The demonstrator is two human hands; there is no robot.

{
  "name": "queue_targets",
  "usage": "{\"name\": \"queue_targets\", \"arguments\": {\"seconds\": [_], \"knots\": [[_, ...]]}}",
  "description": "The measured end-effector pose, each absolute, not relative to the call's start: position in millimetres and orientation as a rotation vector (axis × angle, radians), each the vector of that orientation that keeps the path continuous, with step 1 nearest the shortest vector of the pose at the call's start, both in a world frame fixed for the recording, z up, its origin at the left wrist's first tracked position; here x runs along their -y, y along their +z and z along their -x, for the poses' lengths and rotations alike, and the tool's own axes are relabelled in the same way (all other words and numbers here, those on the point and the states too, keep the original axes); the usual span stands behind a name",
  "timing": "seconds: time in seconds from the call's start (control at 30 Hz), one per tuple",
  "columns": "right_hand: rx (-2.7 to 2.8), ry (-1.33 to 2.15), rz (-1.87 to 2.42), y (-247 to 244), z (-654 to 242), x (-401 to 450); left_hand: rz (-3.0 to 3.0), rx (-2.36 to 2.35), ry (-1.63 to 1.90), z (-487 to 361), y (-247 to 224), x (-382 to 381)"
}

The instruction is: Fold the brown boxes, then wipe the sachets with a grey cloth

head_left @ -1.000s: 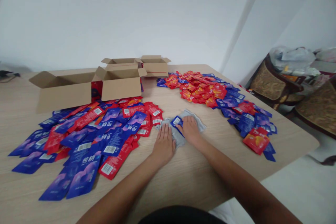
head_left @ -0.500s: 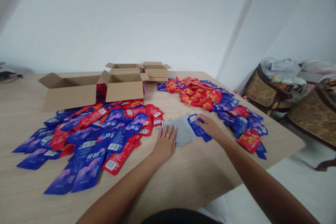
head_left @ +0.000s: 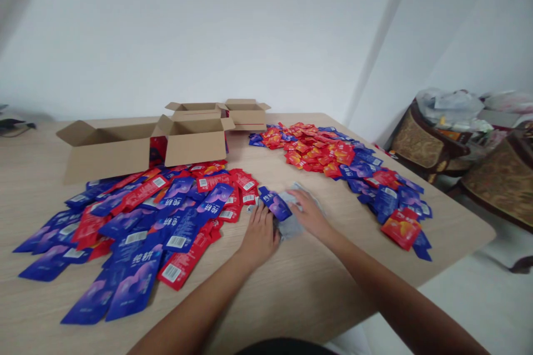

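Observation:
A soft grey pouch or cloth [head_left: 291, 227] lies creased on the table in front of me. A blue packet [head_left: 275, 203] with white lettering and a pinkish pattern rests slantwise at its left part, between my hands. My left hand [head_left: 259, 238] lies palm down at the pouch's left side, its fingers stretched out against the blue packet's lower edge. Over the pouch's right part reaches my right hand [head_left: 310, 215], fingers extended towards the packet's right end. The tips of both hands are partly hidden or blurred.
Blue and red packets [head_left: 137, 238] are heaped on the left. A second heap of red and blue packets [head_left: 312, 150] trails along the right of the table. Open cardboard boxes [head_left: 195, 147] stand behind the left heap. Chairs [head_left: 425, 136] with plastic bags are beyond the right edge.
The blue packet has moved left across the grey pouch and now shows its lettered face instead of its barcode side. My right hand has moved left with it. The left hand stays nearly in place.

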State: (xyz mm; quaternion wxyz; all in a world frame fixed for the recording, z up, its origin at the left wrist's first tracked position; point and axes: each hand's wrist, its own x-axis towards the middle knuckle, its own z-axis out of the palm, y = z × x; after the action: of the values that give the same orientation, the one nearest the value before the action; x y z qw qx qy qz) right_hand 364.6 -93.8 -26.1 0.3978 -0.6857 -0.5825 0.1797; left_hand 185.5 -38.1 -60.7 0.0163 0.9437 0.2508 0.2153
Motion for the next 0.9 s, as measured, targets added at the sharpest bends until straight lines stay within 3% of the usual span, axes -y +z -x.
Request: {"name": "queue_targets", "arguments": {"seconds": [0.13,0.3,0.57,0.77,0.9], "knots": [[2.018,0.149,1.87,-42,-338,76,-2.933,-0.795,0.651,-186,-62,34],[2.153,-0.016,1.955,-44,-339,95,-2.988,-0.845,0.559,-187,-64,33],[2.201,0.095,1.941,-33,-367,164,-3.028,-0.87,0.541,-184,-61,34],[1.595,0.29,2.037,-10,-382,168,-3.036,-0.815,0.607,-183,-63,36],[1.215,0.492,1.788,-12,-371,147,-3.023,-0.768,0.642,-182,-58,38]]}}
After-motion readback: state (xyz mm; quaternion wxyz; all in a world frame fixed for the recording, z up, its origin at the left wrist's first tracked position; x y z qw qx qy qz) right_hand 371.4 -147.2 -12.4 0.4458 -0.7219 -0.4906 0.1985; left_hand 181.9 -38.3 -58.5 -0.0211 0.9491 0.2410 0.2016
